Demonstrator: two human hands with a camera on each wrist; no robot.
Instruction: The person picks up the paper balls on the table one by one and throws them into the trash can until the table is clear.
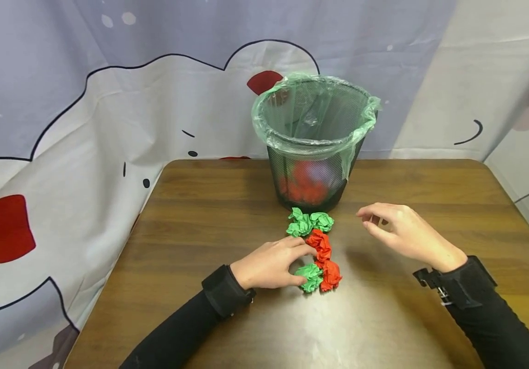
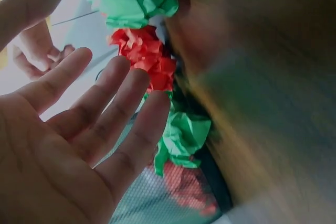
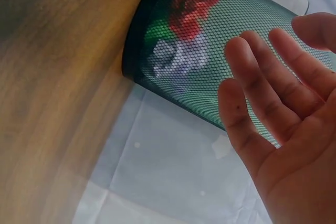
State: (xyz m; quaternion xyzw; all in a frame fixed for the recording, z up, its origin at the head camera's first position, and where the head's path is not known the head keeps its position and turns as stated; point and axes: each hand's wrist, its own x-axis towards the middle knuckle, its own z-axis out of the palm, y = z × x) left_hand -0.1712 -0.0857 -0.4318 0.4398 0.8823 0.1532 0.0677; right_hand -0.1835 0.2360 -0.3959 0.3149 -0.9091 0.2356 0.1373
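Observation:
On the table, several crumpled paper balls lie bunched together in front of a mesh wastebasket. My left hand (image 1: pixel 273 262) is at their left side, fingers spread and thumb beside the nearest green paper ball (image 1: pixel 310 279); whether it touches the ball I cannot tell. Two red paper balls (image 1: pixel 331 275) lie to the right of that hand, and two more green ones (image 1: pixel 322 222) sit against the basket's foot. My right hand (image 1: pixel 407 233) hovers over the table at the right, its fingers loosely bent with nothing in them. In the left wrist view, the left palm (image 2: pixel 52 145) holds nothing.
The black mesh wastebasket (image 1: pixel 352 169) stands at the table's back edge, lined with a translucent green bag (image 1: pixel 315 148). Red and purplish crumpled paper (image 3: pixel 184 56) shows through its mesh. Behind the wooden table (image 1: pixel 190 215) hangs a patterned cloth (image 1: pixel 130 113).

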